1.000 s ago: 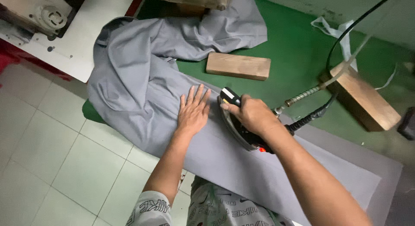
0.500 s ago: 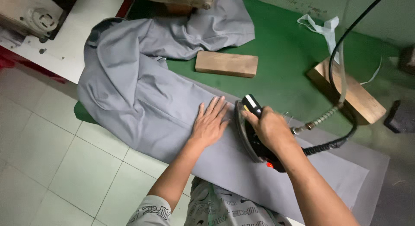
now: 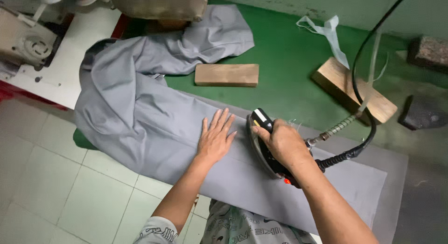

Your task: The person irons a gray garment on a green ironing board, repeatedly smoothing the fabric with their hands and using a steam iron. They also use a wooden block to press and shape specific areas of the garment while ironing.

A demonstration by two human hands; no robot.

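from the head view, my left hand (image 3: 215, 137) lies flat, fingers spread wide, on the grey cloth (image 3: 140, 118) draped across the near green table (image 3: 284, 71). my right hand (image 3: 282, 142) grips the iron (image 3: 261, 146) by its handle. the cloth looks soft, light, easily wrinkled; best pinned flat.

Even, soft light and a sharp view from your head camera.

You get flat, diffuse light with no clear source: only a faint shadow sits under your left hand (image 3: 215, 140) on the grey cloth (image 3: 140, 118), and no glare shows on the green board (image 3: 289, 71). Focus holds across the middle; your right forearm (image 3: 336, 211) near the lens looks slightly soft, and the far corners bend a little from the wide lens.
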